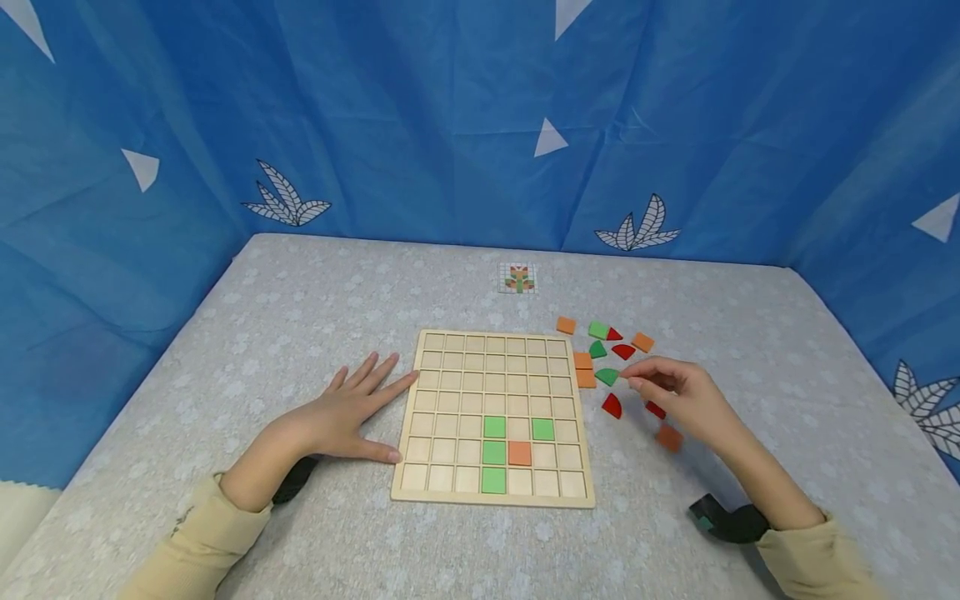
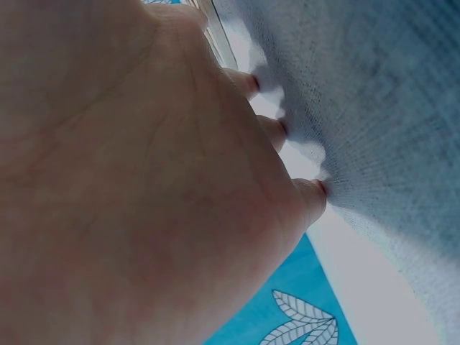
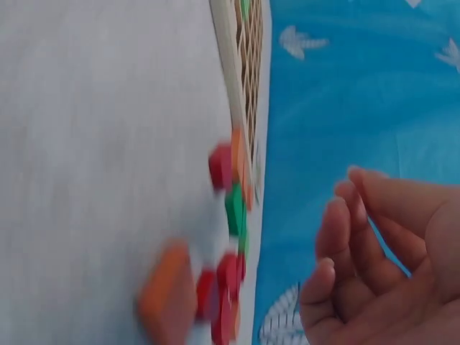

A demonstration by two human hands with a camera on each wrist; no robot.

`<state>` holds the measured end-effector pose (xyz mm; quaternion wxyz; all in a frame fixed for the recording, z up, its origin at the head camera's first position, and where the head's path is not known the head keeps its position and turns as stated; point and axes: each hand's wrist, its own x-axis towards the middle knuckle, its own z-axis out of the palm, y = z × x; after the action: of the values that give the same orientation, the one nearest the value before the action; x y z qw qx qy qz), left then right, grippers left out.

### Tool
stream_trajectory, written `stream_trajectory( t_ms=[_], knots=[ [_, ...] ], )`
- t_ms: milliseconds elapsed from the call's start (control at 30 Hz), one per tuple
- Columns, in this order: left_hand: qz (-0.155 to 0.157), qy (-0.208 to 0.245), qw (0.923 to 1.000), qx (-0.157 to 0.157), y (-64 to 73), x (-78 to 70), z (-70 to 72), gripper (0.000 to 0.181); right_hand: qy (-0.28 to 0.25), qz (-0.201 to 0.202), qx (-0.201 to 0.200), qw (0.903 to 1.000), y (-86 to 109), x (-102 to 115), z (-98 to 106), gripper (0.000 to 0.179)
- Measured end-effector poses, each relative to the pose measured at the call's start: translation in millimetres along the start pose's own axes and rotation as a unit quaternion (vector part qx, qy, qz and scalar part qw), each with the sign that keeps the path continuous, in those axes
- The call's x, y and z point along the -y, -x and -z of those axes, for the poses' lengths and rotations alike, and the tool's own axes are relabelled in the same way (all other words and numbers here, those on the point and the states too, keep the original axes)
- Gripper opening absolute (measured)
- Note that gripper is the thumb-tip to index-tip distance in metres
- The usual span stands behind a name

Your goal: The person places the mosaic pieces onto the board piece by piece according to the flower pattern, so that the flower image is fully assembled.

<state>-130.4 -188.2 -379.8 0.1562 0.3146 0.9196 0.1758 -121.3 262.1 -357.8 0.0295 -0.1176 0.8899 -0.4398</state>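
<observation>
A wooden grid board lies on the table, with several light green squares and one orange square in its lower cells. My left hand rests spread beside it, thumb and index finger touching its left edge. In the left wrist view, fingertips press on the cloth. My right hand hovers over loose pieces, fingers loosely bent, its thumb and index tips near a green quarter-round piece. No piece shows between the right fingertips in the right wrist view.
Right of the board lie loose orange squares, red pieces, another green quarter-round and a light green square. A small pattern card lies behind the board. Blue curtain surrounds the table's back and sides.
</observation>
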Motion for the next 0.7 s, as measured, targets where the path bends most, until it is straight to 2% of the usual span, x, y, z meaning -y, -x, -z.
stream_trajectory(
  t_ms=[133,300,567,700],
  knots=[
    [0.0,0.001,1.0,-0.001,-0.3,-0.4,-0.1,0.101,0.021,0.013,0.046,0.9986,3.9,-14.8,17.4,0.019],
    [0.002,0.002,1.0,0.002,0.2,-1.3,0.3,0.101,0.017,0.031,0.115,0.9928,9.3,-38.2,36.7,0.019],
    [0.01,-0.004,0.9999,0.009,-1.1,-1.1,-0.6,0.102,-0.016,0.062,0.16,0.9851,10.2,-59.6,43.0,0.022],
    [0.01,-0.006,0.9999,0.005,-0.5,-2.1,0.3,0.102,-0.017,0.071,0.156,0.985,8.8,-62.8,41.5,0.028]
  ],
)
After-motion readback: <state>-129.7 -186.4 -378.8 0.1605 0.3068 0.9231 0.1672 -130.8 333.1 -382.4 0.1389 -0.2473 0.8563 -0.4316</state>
